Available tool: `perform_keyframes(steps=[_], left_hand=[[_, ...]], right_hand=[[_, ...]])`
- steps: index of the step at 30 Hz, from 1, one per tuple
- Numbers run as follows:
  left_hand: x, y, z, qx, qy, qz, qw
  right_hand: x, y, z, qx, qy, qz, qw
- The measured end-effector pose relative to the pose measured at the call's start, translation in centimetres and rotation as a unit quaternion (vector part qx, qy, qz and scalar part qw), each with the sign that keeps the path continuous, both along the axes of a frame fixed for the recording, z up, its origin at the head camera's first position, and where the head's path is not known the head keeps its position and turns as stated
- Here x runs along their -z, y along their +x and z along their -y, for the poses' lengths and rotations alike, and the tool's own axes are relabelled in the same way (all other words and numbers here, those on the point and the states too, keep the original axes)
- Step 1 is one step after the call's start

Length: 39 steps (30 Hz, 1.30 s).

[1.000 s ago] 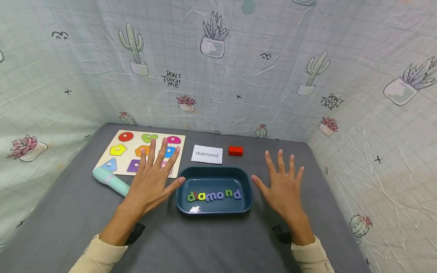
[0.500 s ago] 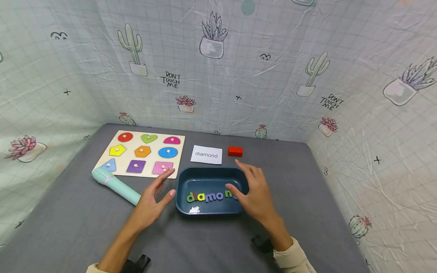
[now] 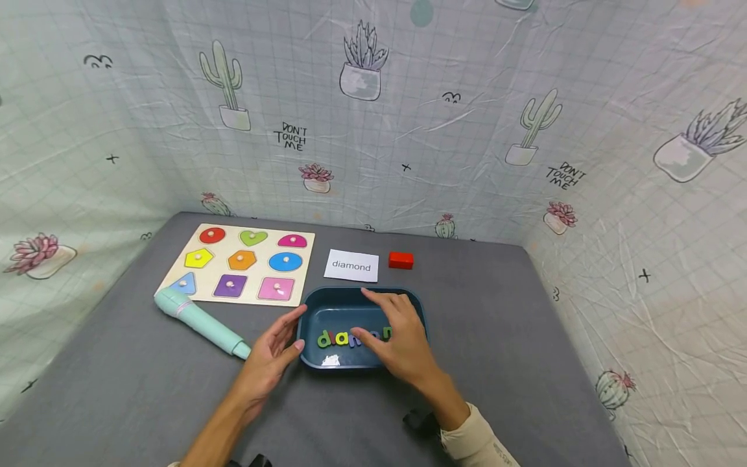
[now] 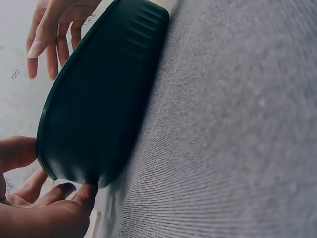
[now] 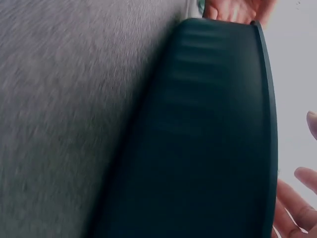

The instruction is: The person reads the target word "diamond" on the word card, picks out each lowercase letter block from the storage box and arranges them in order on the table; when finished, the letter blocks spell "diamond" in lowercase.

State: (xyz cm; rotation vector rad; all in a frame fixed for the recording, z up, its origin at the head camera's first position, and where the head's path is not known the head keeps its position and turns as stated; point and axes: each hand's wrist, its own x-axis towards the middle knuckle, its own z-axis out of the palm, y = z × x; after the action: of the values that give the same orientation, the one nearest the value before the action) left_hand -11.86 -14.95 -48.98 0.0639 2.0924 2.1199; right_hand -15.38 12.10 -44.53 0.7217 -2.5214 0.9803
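A dark blue tray (image 3: pixel 338 359) lies on the table, with small coloured letters (image 3: pixel 324 338) in a row inside it. My left hand (image 3: pixel 265 357) is at the tray's left end, thumb and fingers spread along it; in the left wrist view its fingertips touch the end wall and rim. Over the right part of the tray hovers my right hand (image 3: pixel 403 340), fingers loosely bent and thumb apart, holding nothing. It hides the last letters from the head view. In the right wrist view its fingers are above the rim.
A wooden shape puzzle (image 3: pixel 262 259) lies at the back left. A mint-green microphone-like stick (image 3: pixel 204 324) lies diagonally, close to the left hand. Behind the tray are a card reading "diamond" (image 3: pixel 351 266) and a red block (image 3: pixel 401 261). Patterned cloth (image 3: pixel 408 194) surrounds the grey table.
Both hands came down from a raised, spread pose. The left moved to the tray's left end; the right moved left over the tray. The letters stay in place where visible.
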Motion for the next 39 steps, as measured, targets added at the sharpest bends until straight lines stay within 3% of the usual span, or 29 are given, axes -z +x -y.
perform_keyframes(steps=[8,15,21,31,39], left_hand=[[0.4,-0.2,-0.1,-0.001,0.017,0.011,0.9998],[0.5,-0.1,-0.2,0.005,0.040,0.008,0.9991],[0.5,0.0,-0.3,0.004,0.054,0.014,0.9984],[0.6,0.1,-0.3,0.007,0.066,0.010,0.9977],[0.6,0.1,-0.3,0.002,0.054,0.017,0.9984]], right_hand=[[0.6,-0.4,1.9,-0.033,-0.008,0.004,0.999],[1.3,-1.2,3.5,-0.065,-0.008,0.061,0.996],[1.2,-1.9,4.9,-0.086,0.040,0.125,0.988],[1.8,-3.4,6.3,-0.072,0.121,0.161,0.977],[2.3,-3.8,6.5,-0.082,0.171,0.154,0.970]])
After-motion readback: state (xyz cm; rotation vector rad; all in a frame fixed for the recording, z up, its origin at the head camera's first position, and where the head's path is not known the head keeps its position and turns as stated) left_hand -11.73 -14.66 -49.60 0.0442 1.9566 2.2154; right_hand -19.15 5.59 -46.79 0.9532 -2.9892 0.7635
